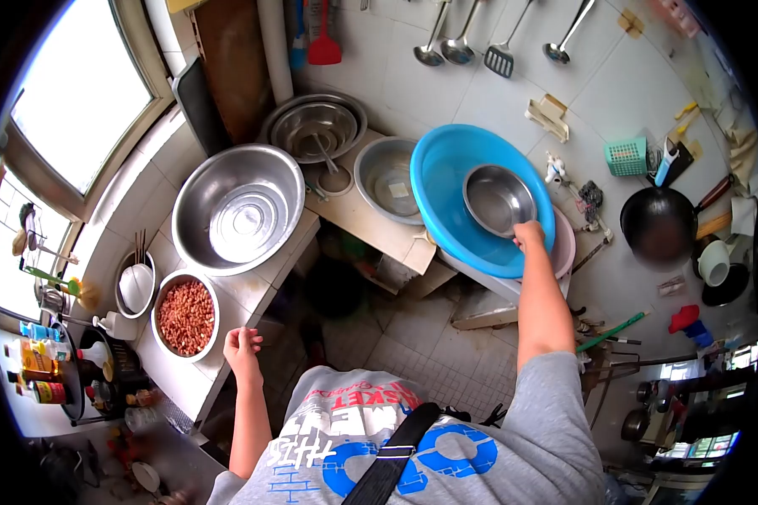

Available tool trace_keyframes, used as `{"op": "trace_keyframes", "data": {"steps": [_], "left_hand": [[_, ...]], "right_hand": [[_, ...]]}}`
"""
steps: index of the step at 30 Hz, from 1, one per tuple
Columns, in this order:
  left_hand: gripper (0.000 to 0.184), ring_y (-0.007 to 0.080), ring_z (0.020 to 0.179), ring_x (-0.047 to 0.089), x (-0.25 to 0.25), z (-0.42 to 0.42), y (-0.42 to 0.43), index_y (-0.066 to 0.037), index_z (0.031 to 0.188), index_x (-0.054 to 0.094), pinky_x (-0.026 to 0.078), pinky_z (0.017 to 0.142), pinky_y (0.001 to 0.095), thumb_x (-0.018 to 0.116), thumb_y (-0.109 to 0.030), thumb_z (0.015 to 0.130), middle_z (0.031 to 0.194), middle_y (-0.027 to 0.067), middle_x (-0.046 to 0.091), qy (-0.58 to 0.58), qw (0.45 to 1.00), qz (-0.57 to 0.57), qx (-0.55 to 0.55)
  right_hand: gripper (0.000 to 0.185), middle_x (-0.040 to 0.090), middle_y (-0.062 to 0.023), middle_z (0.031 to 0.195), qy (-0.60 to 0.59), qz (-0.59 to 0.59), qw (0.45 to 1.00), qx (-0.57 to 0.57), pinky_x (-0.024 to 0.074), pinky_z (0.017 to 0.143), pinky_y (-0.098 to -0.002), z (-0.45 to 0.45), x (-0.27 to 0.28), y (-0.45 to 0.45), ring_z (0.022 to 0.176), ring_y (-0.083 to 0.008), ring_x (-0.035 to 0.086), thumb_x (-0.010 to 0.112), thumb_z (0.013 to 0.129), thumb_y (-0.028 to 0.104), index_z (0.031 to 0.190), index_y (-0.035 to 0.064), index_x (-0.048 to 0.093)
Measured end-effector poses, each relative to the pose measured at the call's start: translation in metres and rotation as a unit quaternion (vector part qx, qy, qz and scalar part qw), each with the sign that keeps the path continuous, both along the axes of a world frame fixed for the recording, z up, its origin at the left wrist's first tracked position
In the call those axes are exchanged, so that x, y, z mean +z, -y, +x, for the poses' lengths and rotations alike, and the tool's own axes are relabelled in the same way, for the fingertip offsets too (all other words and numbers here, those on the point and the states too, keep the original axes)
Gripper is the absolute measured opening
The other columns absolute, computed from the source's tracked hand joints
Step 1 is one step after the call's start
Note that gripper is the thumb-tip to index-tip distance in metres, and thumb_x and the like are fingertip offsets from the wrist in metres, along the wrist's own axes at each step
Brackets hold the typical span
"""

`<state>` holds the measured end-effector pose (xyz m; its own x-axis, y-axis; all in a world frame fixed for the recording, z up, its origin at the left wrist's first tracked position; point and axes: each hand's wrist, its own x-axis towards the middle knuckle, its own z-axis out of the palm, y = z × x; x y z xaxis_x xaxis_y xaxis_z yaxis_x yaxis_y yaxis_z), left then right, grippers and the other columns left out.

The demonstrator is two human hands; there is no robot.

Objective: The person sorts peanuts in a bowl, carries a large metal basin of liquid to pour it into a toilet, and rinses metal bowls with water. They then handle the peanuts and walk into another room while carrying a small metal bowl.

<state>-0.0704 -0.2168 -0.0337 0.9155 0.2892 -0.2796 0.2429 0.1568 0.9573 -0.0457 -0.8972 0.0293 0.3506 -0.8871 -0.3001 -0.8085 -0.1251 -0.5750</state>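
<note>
Right hand (528, 236) grips steel bowl (497, 199) in blue basin (440, 189); left hand (242, 349) curls loosely beside peanut-filled bowl (217, 310).

The blue tub (436, 206) is smooth plastic with a soft sheen. Inside it, the small bowl (500, 198) is shiny bare metal. Just left of the tub, the shallow basin (372, 172) is duller metal; farther left, the large basin (195, 198) is bright, glossy metal. The pink basin (564, 244) at the tub's right looks like plastic. Above the tub, the ladle (428, 55) is polished metal against smooth, glossy tiles (379, 63). Well right of the tub, the wok (655, 220) is dark, glossy metal. Below the tub, the shirt (552, 421) is soft, matt cloth.
</note>
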Motion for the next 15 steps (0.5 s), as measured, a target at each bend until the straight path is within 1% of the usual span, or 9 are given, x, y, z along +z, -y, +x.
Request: {"op": "trace_keyframes", "data": {"steps": [2,5,6,8,9,11,13,14,15], "left_hand": [[0.016,0.0085,0.064,0.059,0.001,0.019,-0.002,-0.006,0.090,0.056,0.041,0.055,0.0200,0.057,-0.019,0.099,0.082,0.0053,0.065,0.027,0.999,-0.007,0.020],[0.018,0.0078,0.065,0.057,0.006,0.067,0.000,-0.006,0.090,0.056,0.040,0.058,0.0201,0.056,-0.021,0.100,0.080,0.0043,0.063,0.072,0.997,-0.010,-0.003],[0.018,0.0079,0.066,0.057,0.005,0.103,0.003,-0.006,0.089,0.055,0.040,0.058,0.0204,0.056,-0.021,0.100,0.080,0.0044,0.063,0.082,0.996,-0.007,-0.038],[0.018,0.0087,0.067,0.057,0.011,0.149,0.007,-0.005,0.089,0.055,0.041,0.060,0.0215,0.055,-0.020,0.100,0.080,0.0046,0.063,0.098,0.991,-0.007,-0.087],[0.017,0.0089,0.067,0.058,0.018,0.168,0.012,-0.005,0.089,0.056,0.040,0.060,0.0215,0.055,-0.019,0.100,0.080,0.0042,0.064,0.105,0.988,0.017,-0.116],[0.016,0.0087,0.067,0.058,0.023,0.207,0.016,-0.005,0.090,0.056,0.040,0.060,0.0214,0.056,-0.017,0.099,0.079,0.0036,0.064,0.131,0.977,0.020,-0.168],[0.014,0.0080,0.068,0.058,0.042,0.237,0.023,-0.004,0.091,0.056,0.041,0.061,0.0214,0.057,-0.015,0.099,0.079,0.0032,0.064,0.142,0.965,0.053,-0.214],[0.013,0.0080,0.068,0.058,0.044,0.251,0.024,-0.004,0.092,0.056,0.041,0.062,0.0216,0.057,-0.015,0.099,0.080,0.0033,0.063,0.146,0.961,0.041,-0.231],[0.013,0.0080,0.069,0.058,0.046,0.262,0.025,-0.004,0.093,0.056,0.042,0.062,0.0218,0.058,-0.015,0.098,0.080,0.0034,0.063,0.151,0.957,0.031,-0.246]], "right_hand": [[0.027,0.067,-0.0165,0.075,0.052,-0.002,0.998,-0.033,0.0506,0.043,-0.0332,0.003,-0.015,0.026,0.054,-0.0228,0.066,0.059,0.084,0.015,0.089,-0.0114,0.063],[0.030,0.067,-0.0164,0.076,0.085,-0.066,0.992,-0.061,0.0521,0.048,-0.0326,0.000,0.031,0.004,0.053,-0.0212,0.065,0.057,0.086,0.017,0.095,-0.0106,0.062],[0.033,0.068,-0.0207,0.081,0.069,-0.102,0.991,-0.044,0.0555,0.061,-0.0377,-0.005,0.053,-0.009,0.061,-0.0281,0.068,0.055,0.087,0.021,0.098,-0.0096,0.062],[0.028,0.065,-0.0210,0.075,0.034,-0.209,0.977,-0.016,0.0507,0.050,-0.0374,-0.009,0.051,0.003,0.052,-0.0248,0.064,0.056,0.087,0.020,0.092,-0.0069,0.059],[0.026,0.063,-0.0211,0.072,0.013,-0.259,0.966,0.001,0.0483,0.045,-0.0372,-0.013,0.044,0.015,0.048,-0.0232,0.061,0.056,0.087,0.020,0.088,-0.0055,0.057],[0.028,0.065,-0.0258,0.087,-0.042,-0.333,0.942,0.005,0.0503,0.067,-0.0466,-0.015,0.048,0.003,0.073,-0.0368,0.065,0.056,0.088,0.024,0.094,-0.0032,0.058],[0.034,0.065,-0.0264,0.105,-0.112,-0.362,0.925,-0.001,0.0471,0.089,-0.0493,-0.010,0.071,-0.031,0.099,-0.0434,0.062,0.055,0.089,0.026,0.106,-0.0025,0.060],[0.026,0.066,-0.0229,0.102,-0.116,-0.401,0.908,-0.013,0.0486,0.084,-0.0513,-0.009,0.069,-0.039,0.096,-0.0432,0.063,0.054,0.090,0.026,0.101,0.0025,0.060],[0.024,0.067,-0.0212,0.100,-0.122,-0.413,0.902,-0.021,0.0491,0.080,-0.0519,-0.006,0.076,-0.055,0.092,-0.0428,0.063,0.054,0.090,0.025,0.098,0.0034,0.059]]}}
